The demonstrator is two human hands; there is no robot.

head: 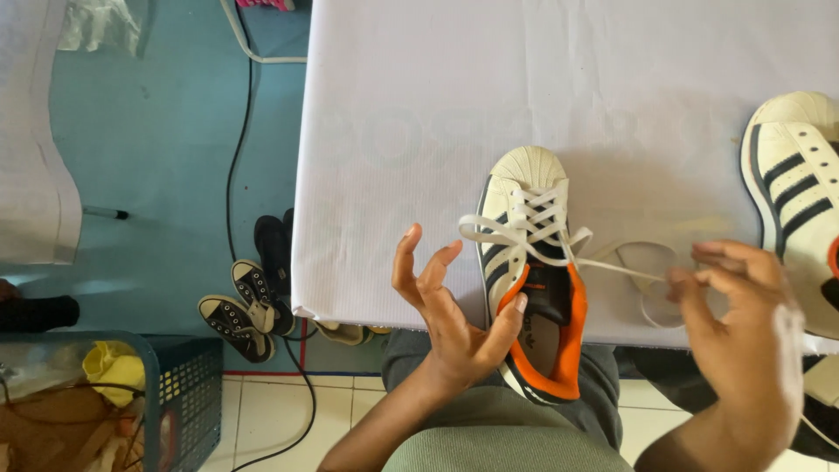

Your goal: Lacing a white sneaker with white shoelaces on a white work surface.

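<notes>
A white sneaker (524, 262) with dark stripes and an orange lining lies at the lower centre of the frame, toe pointing up the picture, its heel hanging over the near edge of the desk (524, 79), which is covered in white. The white lace (533, 223) is already crossed through the eyelets from the toe up to the tongue; judging from this, the threading is done or nearly so, while the ends are loose and no knot or bow is tied yet.

The left hand (450, 315) sits beside the sneaker's left flank, palm up and open, fingers spread and lifted, with the thumb resting on the orange collar; it grips nothing. The right hand (743, 323), at the lower right, is curled with its fingertips pinched on one lace end, which runs taut from the top eyelets across to it, a slack loop lying on the desk below.

A second matching sneaker (800, 192) rests at the right edge. On the floor at the left stand black canvas shoes (249, 306) and a blue basket (188, 385).
</notes>
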